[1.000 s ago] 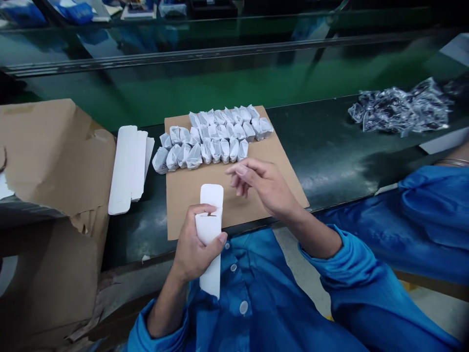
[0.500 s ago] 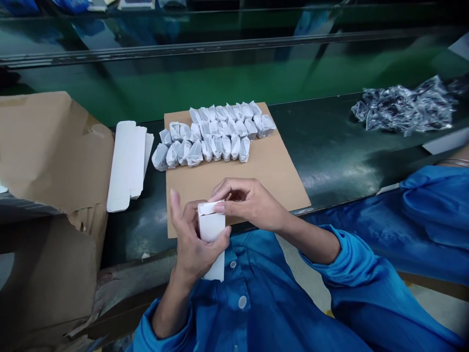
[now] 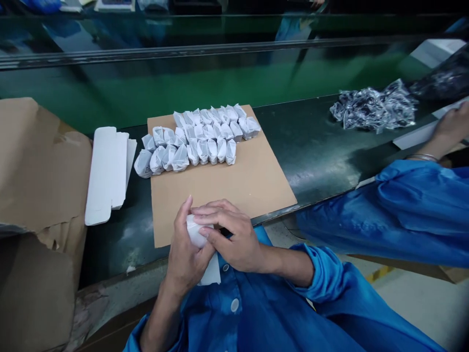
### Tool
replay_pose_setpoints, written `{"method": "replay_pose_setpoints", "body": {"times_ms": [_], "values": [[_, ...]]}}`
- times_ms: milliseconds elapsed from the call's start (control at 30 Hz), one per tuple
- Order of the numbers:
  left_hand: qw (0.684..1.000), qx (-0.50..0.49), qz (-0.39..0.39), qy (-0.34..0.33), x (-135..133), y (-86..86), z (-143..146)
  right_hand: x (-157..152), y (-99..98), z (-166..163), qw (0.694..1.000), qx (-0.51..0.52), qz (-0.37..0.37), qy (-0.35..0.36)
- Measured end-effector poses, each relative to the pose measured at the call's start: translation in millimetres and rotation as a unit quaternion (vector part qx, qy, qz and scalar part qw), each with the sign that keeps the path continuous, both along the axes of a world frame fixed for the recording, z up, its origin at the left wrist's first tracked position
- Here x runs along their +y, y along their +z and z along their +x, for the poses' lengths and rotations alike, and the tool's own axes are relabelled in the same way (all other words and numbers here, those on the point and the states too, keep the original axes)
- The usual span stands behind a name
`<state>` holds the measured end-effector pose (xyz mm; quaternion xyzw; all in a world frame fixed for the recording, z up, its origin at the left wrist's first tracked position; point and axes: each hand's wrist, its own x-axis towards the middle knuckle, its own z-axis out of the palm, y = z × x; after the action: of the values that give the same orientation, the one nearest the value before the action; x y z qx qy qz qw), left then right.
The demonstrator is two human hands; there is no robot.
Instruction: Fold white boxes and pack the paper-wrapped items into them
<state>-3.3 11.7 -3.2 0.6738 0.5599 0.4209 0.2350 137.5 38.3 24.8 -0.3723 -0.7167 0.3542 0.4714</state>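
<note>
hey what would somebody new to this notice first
Probably the rows of pale wrapped packets on the far part of the brown cardboard sheet, some overhanging its left edge. Then, at the near edge, the left hand grips a white box, the right hand over its upper end. Shiny clear plastic heaps up at right.

The carton (image 3: 211,274) I hold looks like smooth, matt white paperboard, as do the flat blanks (image 3: 104,171), while the small bundles (image 3: 211,150) wear creased, thin, papery wrap on a matt brown corrugated-looking sheet (image 3: 223,186). My surface (image 3: 293,142) is smooth with a dull gloss, and the heaped bags (image 3: 377,107) are crinkled, shiny clear plastic. My sleeve (image 3: 324,274) is soft cloth with a slight sheen; the big box (image 3: 40,161) is torn, rough-edged cardboard.
</note>
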Motion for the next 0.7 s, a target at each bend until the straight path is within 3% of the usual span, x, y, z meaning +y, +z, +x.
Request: {"method": "replay_pose_setpoints", "body": {"times_ms": [100,167,200,267,333,400,467,533,600,633,700], "values": [[1.000,-0.021,-0.014,-0.008,1,-1.4,1,8,7.9,10,0.997,-0.022,-0.029,0.064],[0.997,-0.057,-0.019,0.051,8,2.5,1,26,16.3,25,0.991,-0.040,-0.058,0.112],[0.990,-0.099,-0.023,0.098,14,4.9,0,40,19.5,32,0.991,-0.060,-0.066,0.099],[0.954,-0.228,-0.035,0.191,32,7.8,-3,71,21.3,45,0.987,-0.149,-0.064,-0.017],[0.906,-0.350,-0.042,0.236,53,5.5,-9,103,16.4,52,0.943,-0.288,-0.051,-0.158],[0.891,-0.379,-0.036,0.248,68,-1.7,-15,127,8.3,54,0.892,-0.399,-0.053,-0.207],[0.903,-0.345,-0.024,0.253,72,-9.9,-21,141,2.2,59,0.876,-0.433,-0.062,-0.205],[0.915,-0.301,-0.008,0.267,64,-14.1,-29,145,1.4,71,0.881,-0.426,-0.075,-0.193],[0.945,-0.187,0.020,0.268,49,-11.8,-41,144,5.6,93,0.889,-0.420,-0.100,-0.154],[0.965,-0.099,0.041,0.241,42,-8.7,-47,142,8.6,105,0.892,-0.418,-0.115,-0.126],[0.986,0.099,0.066,0.116,34,-1.3,-61,139,14.1,128,0.894,-0.418,-0.140,-0.082]]}}
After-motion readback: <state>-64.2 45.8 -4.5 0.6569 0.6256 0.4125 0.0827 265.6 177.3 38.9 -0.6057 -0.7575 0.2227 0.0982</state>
